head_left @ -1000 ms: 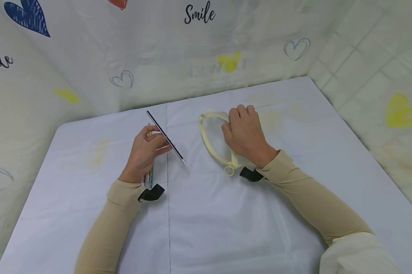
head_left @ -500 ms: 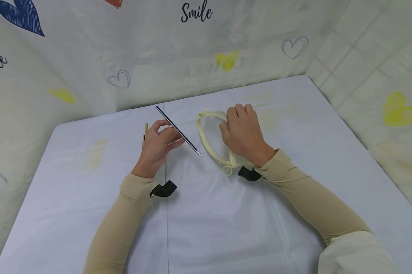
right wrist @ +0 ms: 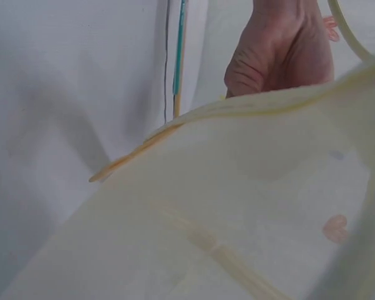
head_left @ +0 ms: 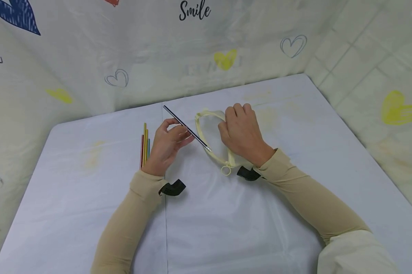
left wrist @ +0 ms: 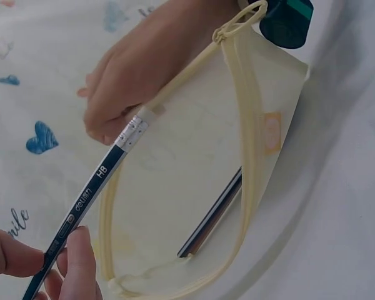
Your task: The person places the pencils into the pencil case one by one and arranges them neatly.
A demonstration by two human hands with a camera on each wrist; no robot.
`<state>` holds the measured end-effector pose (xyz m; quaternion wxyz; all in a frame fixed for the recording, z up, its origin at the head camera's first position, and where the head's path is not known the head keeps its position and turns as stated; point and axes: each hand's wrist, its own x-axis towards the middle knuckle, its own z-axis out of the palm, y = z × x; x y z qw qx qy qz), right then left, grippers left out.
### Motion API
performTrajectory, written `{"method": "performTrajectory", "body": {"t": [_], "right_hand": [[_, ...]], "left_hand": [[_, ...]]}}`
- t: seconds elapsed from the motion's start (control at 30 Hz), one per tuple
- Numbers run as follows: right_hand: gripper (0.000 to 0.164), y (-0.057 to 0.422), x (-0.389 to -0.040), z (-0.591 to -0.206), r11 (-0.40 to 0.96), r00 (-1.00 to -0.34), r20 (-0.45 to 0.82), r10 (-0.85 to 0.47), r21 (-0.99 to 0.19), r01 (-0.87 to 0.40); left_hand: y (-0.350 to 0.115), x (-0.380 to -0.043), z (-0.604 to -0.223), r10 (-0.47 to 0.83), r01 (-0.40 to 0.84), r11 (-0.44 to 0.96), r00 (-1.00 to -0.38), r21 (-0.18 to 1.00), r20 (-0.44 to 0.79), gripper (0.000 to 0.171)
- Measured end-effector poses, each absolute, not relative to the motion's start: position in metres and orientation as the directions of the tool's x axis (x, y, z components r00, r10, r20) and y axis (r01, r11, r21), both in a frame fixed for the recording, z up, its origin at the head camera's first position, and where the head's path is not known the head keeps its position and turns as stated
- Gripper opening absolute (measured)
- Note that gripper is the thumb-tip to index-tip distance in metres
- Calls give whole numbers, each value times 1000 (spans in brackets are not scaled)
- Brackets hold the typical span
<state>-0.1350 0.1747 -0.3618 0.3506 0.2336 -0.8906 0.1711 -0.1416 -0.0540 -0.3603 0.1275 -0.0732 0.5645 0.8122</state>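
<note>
My left hand [head_left: 166,146] pinches a dark HB pencil [head_left: 178,120] between thumb and fingers, slanting down to the right. Its white eraser end overlaps the near rim of a translucent cream zip pouch [left wrist: 194,150] in the left wrist view. The pouch mouth gapes wide. My right hand [head_left: 243,133] grips the pouch's right edge with curled fingers. A zipper pull ring [head_left: 225,170] hangs at the near corner. Through the pouch, dark striped pencils [left wrist: 212,215] show inside. The pouch sheet hides the right fingers in the right wrist view.
Several coloured pencils [head_left: 145,148] lie on the white table [head_left: 226,228] just left of my left hand, partly covered by it. Black wrist devices [head_left: 173,188] sit on both sleeves. A printed curtain [head_left: 158,49] hangs behind the table's far edge.
My left hand has moved right with the pencil, from above the loose pencils to the pouch mouth. The loose pencils show more now. My right hand stays on the pouch.
</note>
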Motion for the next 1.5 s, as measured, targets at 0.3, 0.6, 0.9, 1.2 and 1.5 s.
{"method": "performTrajectory", "body": {"t": [0.3,0.6,0.9,1.2,1.5], "right_hand": [[23,174,-135,-362,838,-650,698,-300,-132,-529],[24,175,-136,-361,841,-644,703,-302,-123,-528],[23,176,-135,-361,838,-665,686,-296,-148,-525],[23,175,-134,-360,842,-648,705,-287,-137,-522],[23,175,-134,-361,847,-667,686,-291,-139,-513]], "left_hand": [[-44,-142,-372,124,-295,-322,-955,900,-269,24],[-36,-143,-382,140,-319,-322,-947,892,-288,26],[-24,-142,-387,197,-352,-296,-932,888,-304,26],[-14,-139,-388,223,-351,-286,-929,892,-294,26],[-6,-134,-388,252,-350,-273,-925,896,-284,25]]}}
